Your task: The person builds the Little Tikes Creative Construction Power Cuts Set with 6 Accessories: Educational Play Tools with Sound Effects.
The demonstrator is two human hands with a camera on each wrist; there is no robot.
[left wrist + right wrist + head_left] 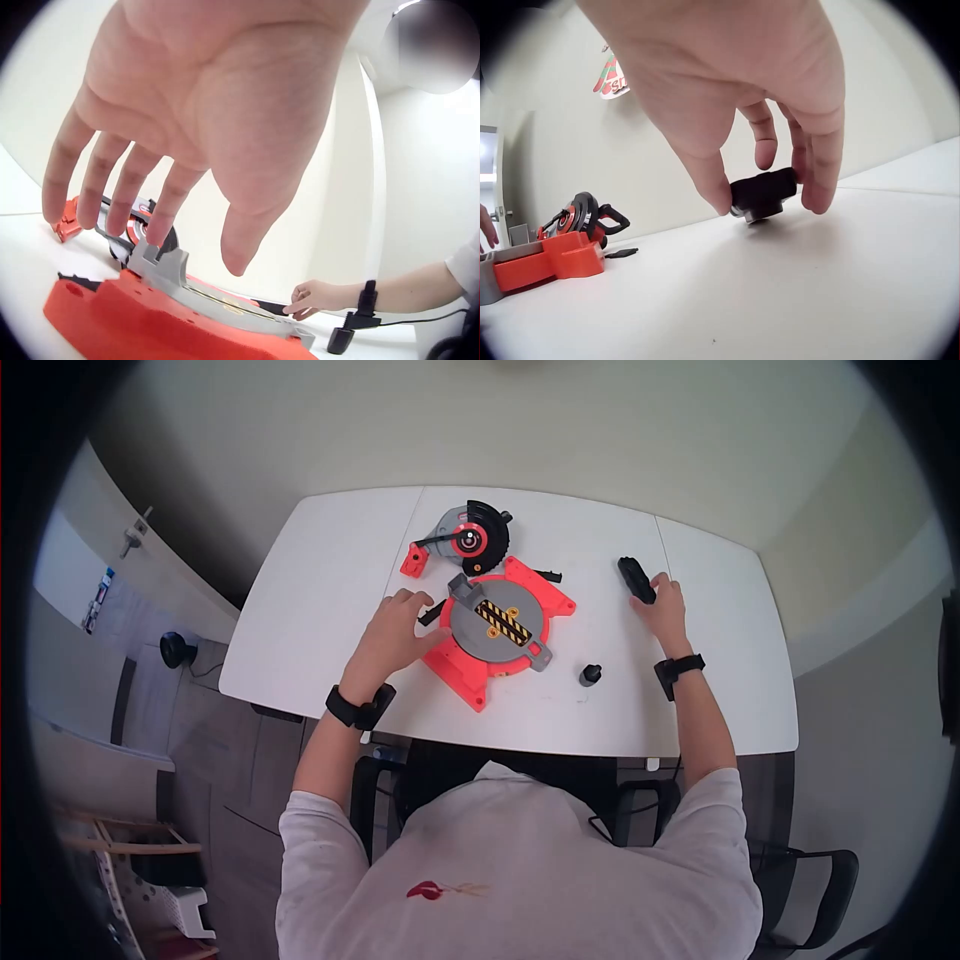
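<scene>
In the head view my right hand [664, 616] pinches one end of a long black piece [634, 578] at the table's right side. The right wrist view shows thumb and fingers on opposite sides of that black piece [763, 192], low over the white surface. My left hand [388, 637] is spread beside the red base [462, 676] of a toy miter saw, its fingers relaxed and holding nothing. A grey turntable [470, 622] with a yellow-and-black striped strip sits in this base. Behind the base lies the saw head [482, 538], with a black guard and grey body.
A small black knob-like part [591, 675] stands on the white table [560, 720], right of the base. One flat black part [549, 576] lies behind the base, and another [432, 613] lies by my left fingers. A wall [600, 440] rises behind the table.
</scene>
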